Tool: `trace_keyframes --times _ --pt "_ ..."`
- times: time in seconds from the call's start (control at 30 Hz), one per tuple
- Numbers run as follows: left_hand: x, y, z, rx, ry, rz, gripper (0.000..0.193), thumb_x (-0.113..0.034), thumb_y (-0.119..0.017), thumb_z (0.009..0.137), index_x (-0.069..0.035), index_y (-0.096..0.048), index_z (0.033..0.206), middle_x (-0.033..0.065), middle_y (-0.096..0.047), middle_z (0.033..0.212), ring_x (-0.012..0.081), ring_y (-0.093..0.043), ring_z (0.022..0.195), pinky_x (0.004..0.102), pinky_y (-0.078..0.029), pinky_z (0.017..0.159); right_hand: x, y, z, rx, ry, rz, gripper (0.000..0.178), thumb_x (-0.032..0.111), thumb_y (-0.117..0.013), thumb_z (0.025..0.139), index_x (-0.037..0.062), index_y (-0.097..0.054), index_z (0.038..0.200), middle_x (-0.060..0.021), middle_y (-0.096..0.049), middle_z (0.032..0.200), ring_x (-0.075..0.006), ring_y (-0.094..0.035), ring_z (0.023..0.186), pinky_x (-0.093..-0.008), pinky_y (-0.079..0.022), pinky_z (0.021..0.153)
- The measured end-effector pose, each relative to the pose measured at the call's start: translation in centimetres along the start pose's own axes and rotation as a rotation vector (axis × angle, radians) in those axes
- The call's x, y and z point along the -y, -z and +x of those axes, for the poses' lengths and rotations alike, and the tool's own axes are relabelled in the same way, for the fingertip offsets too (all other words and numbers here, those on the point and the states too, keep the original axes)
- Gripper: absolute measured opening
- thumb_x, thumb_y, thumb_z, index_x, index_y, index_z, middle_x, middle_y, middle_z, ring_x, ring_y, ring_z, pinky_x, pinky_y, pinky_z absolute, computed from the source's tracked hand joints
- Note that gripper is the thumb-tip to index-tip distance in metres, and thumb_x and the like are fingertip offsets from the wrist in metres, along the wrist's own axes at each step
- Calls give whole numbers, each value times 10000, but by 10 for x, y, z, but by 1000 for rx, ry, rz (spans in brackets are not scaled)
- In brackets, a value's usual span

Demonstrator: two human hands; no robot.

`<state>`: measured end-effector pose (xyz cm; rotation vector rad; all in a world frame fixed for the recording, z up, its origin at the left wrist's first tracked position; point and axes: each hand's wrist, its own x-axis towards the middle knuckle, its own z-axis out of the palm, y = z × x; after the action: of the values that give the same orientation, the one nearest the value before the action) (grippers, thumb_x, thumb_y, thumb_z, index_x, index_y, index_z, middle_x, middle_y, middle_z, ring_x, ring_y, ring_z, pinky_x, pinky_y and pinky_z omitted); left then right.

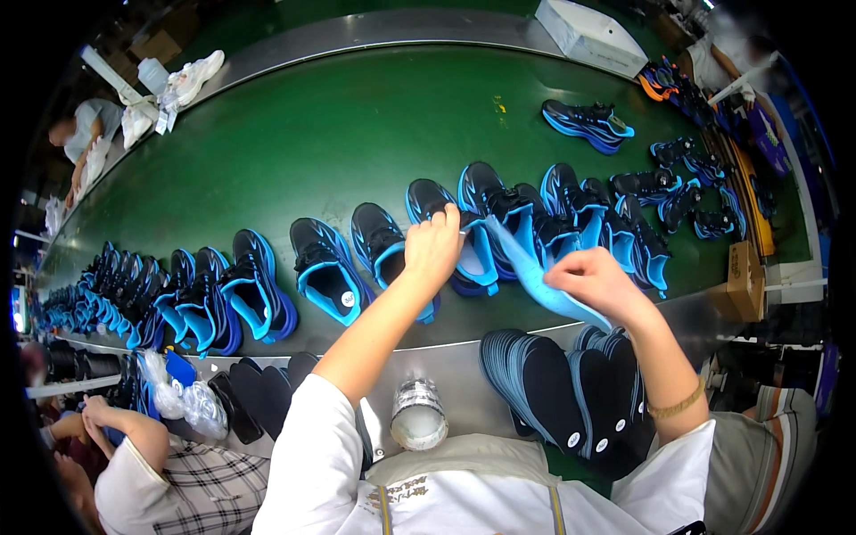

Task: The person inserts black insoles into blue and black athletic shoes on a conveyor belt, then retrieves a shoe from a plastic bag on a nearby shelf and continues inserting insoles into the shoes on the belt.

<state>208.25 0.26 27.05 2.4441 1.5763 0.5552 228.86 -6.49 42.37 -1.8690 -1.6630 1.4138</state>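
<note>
My right hand pinches a light blue insole, held at a slant with its far end at the opening of a black and blue sneaker. On that sneaker's tongue and collar, my left hand is closed, its fingers hiding part of the upper. To the left stand two similar sneakers, heels toward me. More sneakers stand close on the right. Nearer to me, below my right hand, lie fanned stacks of dark insoles with round white labels.
A green belt carries a long sneaker row leftward. A glue-stained jar stands on the metal ledge before me. A cardboard box is at right, a white bin at the back. Co-workers sit at left.
</note>
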Motion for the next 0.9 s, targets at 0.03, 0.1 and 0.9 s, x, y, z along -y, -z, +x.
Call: trace_keyframes --times 0.03,0.1,0.9 --pt "3 2 8 2 1 -4 448 -321 -583 783 23 -465 1044 196 -601 753 344 -597 673 400 -474 583 3 -1 11 91 -29 14 211 191 -621 697 -13 -651 741 -82 -580 575 -102 -511 552 -256 -420 541" --pt "7 19 30 328 82 -185 431 -390 -515 817 14 -532 966 199 -607 766 349 -599 711 422 -471 626 0 -5 30 166 -83 -32 212 196 -626 669 -5 -658 727 -103 -597 595 -128 -539 565 -272 -435 548" --pt "30 -4 10 406 393 -567 590 -519 -483 810 62 -539 722 202 -552 637 257 -557 617 369 -427 588 -45 -113 85 91 212 -983 150 91 -570 687 -7 -641 776 -191 -570 877 -292 -562 870 -344 -486 723"
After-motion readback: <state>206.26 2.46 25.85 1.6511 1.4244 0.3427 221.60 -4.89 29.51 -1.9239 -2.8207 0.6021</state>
